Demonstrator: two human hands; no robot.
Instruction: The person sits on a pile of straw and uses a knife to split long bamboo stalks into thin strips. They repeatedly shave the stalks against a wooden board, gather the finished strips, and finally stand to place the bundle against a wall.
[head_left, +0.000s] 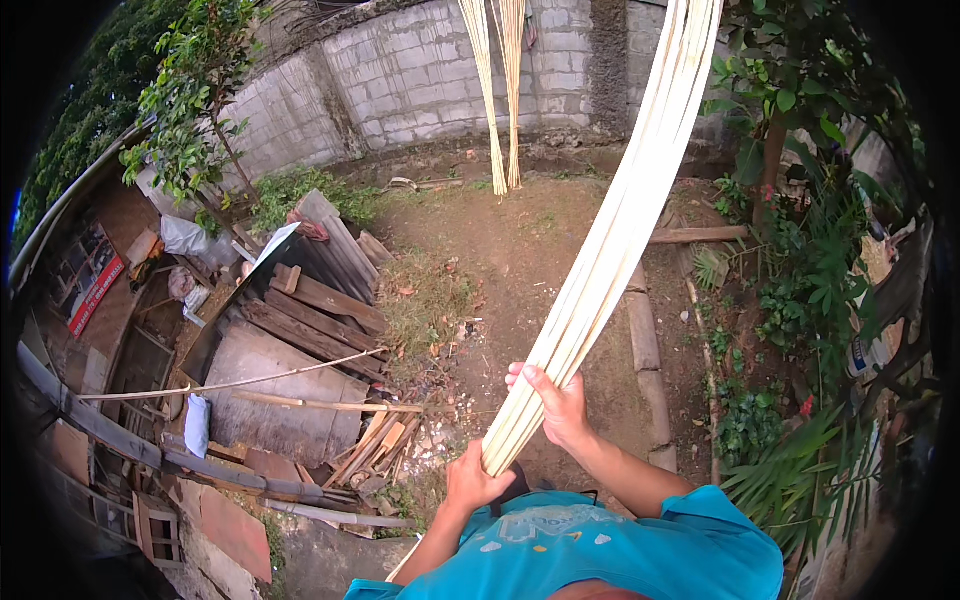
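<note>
A long bundle of pale bamboo strips (622,215) slants up and to the right in front of me, running past the top edge of the view. Around its lower end, close to my body, my left hand (474,481) is closed. Higher up, my right hand (558,404) grips the same bundle from the right, thumb across the front. Some fingers of both hands are hidden by the strips. Two slimmer bundles of strips, one pale (486,100) and one browner (512,100), stand at the far wall with their feet on the ground.
A grey block wall (430,88) closes the far side. To the left lie stacked planks (322,318), a worn board (285,385), and bamboo poles (240,381). Along the right run a row of edging blocks (648,375) and leafy plants (750,430). Bare soil (520,285) spreads between.
</note>
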